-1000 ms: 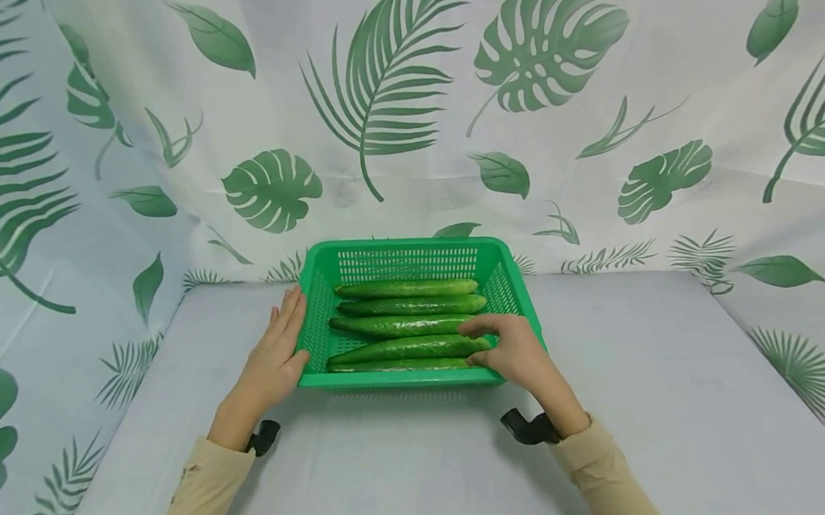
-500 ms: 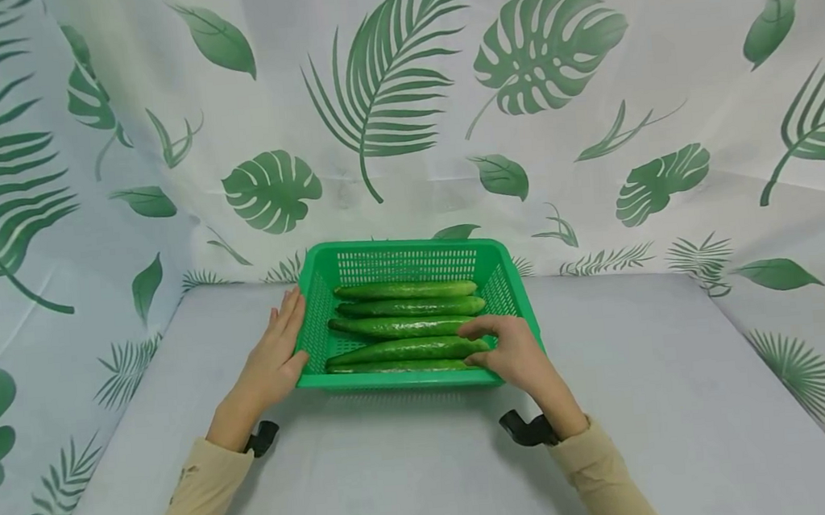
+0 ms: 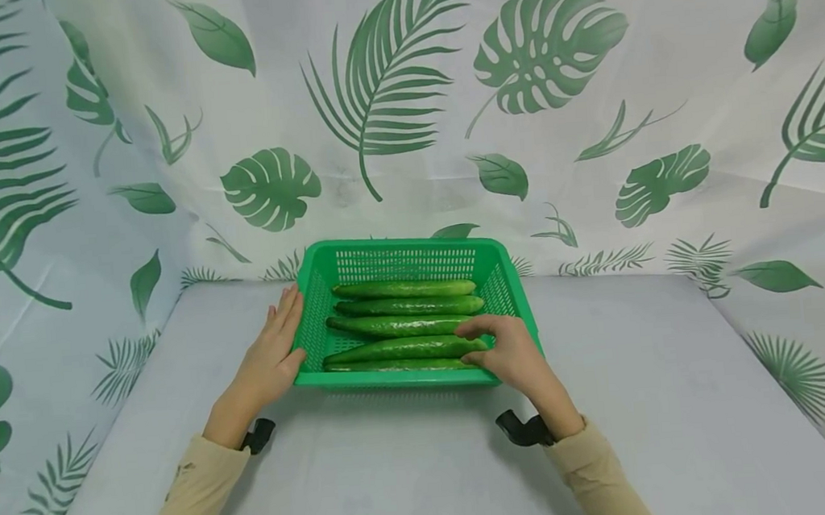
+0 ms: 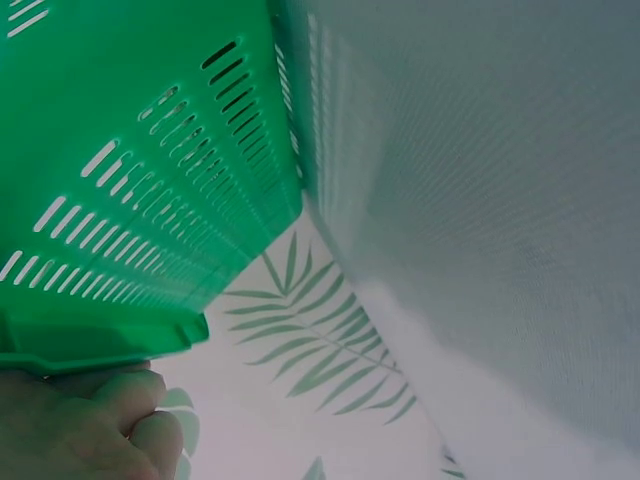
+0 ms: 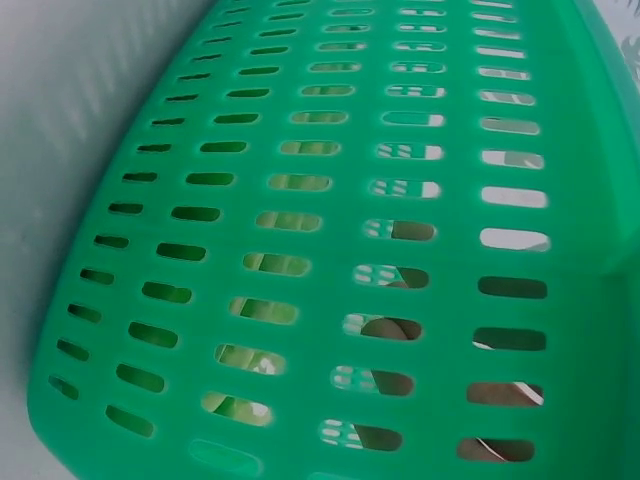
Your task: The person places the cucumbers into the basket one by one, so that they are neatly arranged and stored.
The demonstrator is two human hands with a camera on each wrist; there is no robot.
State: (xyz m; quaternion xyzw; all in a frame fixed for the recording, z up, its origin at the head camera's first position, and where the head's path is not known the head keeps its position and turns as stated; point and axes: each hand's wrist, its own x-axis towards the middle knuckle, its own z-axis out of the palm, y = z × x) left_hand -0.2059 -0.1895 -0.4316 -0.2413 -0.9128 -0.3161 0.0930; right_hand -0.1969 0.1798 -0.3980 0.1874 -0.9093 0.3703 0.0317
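A green slotted plastic basket (image 3: 400, 380) stands on the table with several long cucumbers lying side by side in it. My left hand (image 3: 266, 356) rests against the basket's left side, fingers extended along the rim; the left wrist view shows its fingers (image 4: 135, 400) below the basket's rim. Over the front right corner reaches my right hand (image 3: 516, 350). Its fingers and thumb curl round the right end of the second cucumber from the front (image 3: 398, 349). In the right wrist view the basket's wall (image 5: 580, 320) mostly hides that hand, which shows only through the slots.
A white cloth covers the table (image 3: 400, 469). Behind and at the left hangs a white curtain (image 3: 421, 176) printed with green leaves, close behind the basket. A black wrist camera (image 3: 524, 428) sits under the right wrist, another black camera (image 3: 258, 436) at the left wrist.
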